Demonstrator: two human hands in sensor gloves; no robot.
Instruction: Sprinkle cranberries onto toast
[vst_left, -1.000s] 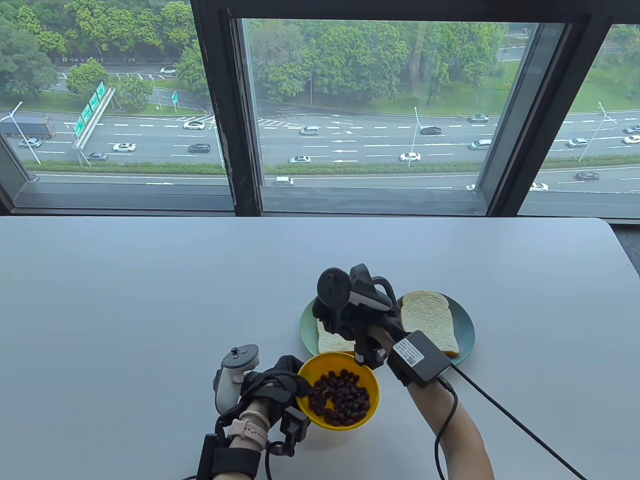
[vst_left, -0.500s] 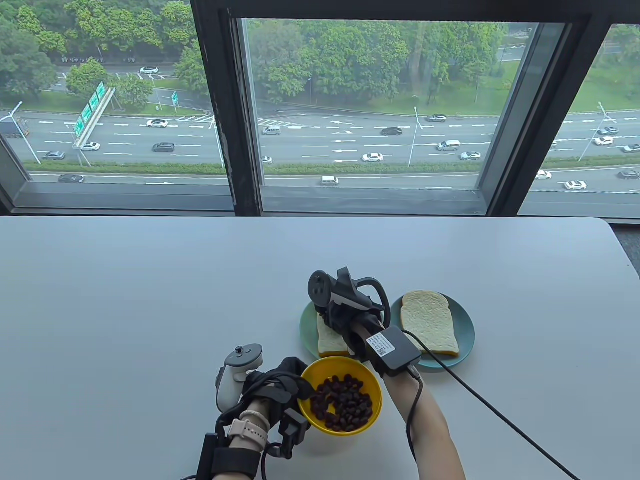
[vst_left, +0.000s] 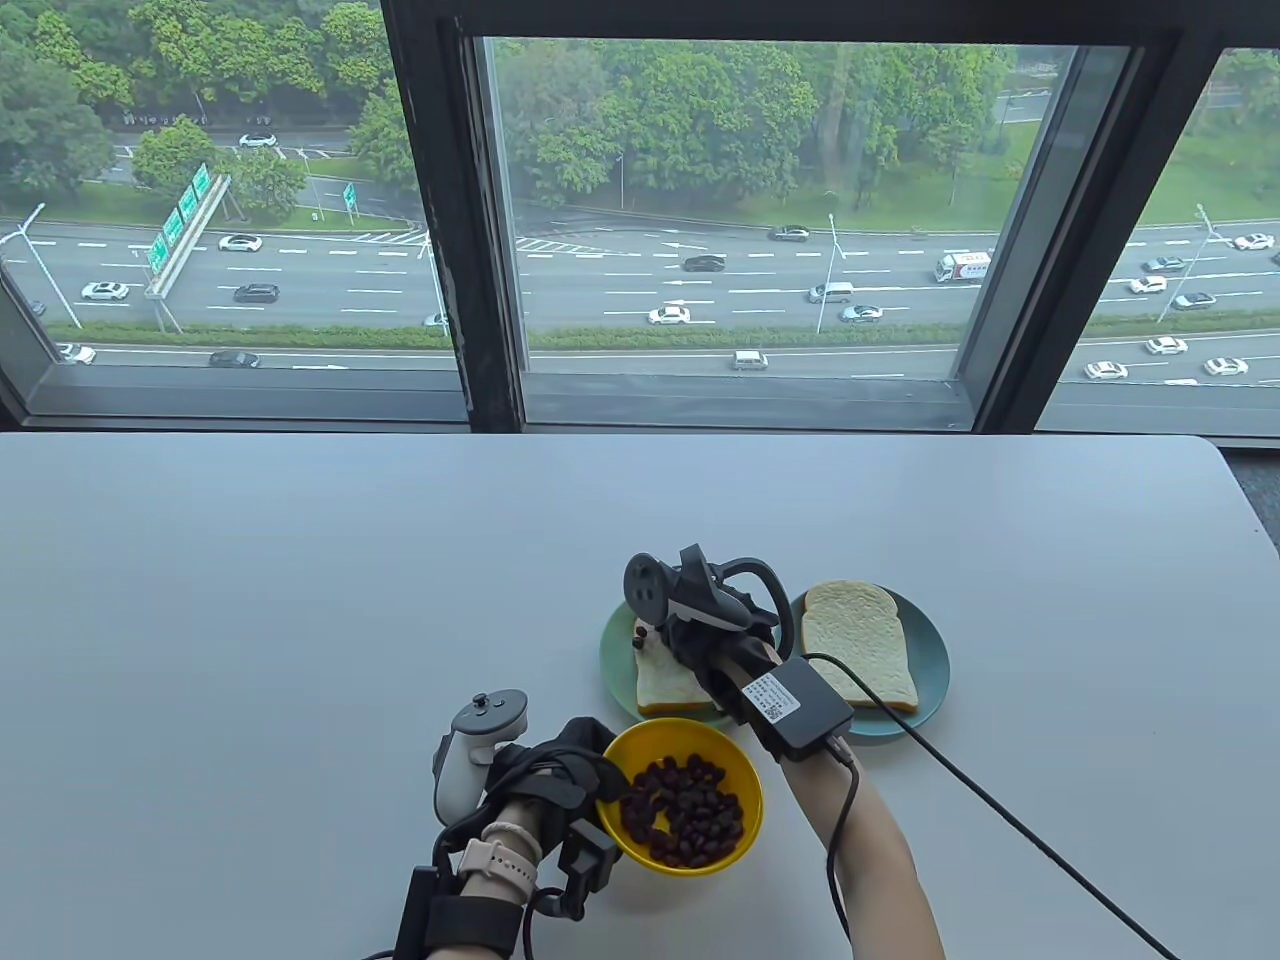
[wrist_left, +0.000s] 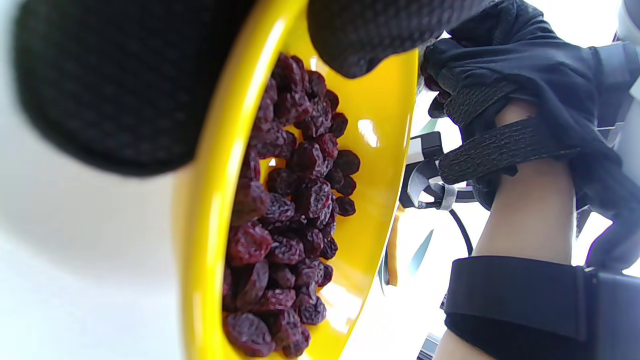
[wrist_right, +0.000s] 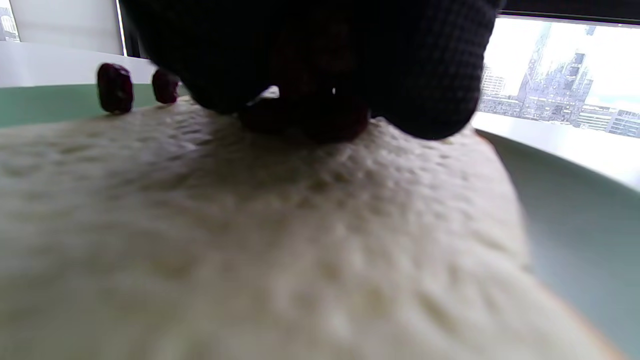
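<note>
A yellow bowl (vst_left: 735, 765) of dried cranberries (vst_left: 685, 810) sits near the table's front. My left hand (vst_left: 590, 770) grips its left rim; in the left wrist view the thumb (wrist_left: 360, 35) lies over the rim of the bowl (wrist_left: 205, 210). My right hand (vst_left: 690, 640) is low over the left toast slice (vst_left: 665, 685) on a green plate (vst_left: 612, 660). In the right wrist view its fingertips (wrist_right: 425, 90) pinch dark cranberries (wrist_right: 305, 120) right at the toast surface (wrist_right: 250, 225). Two cranberries (wrist_right: 115, 87) lie on the toast's far corner, also seen in the table view (vst_left: 640, 633).
A second, bare toast slice (vst_left: 860, 640) lies on another green plate (vst_left: 935, 650) to the right. A black cable (vst_left: 1000, 810) runs from my right wrist to the front right. The grey table (vst_left: 300, 600) ends at a window ledge behind.
My right hand has moved left and down onto the left toast. A couple of cranberries now lie on its far corner. My left hand keeps hold of the bowl.
</note>
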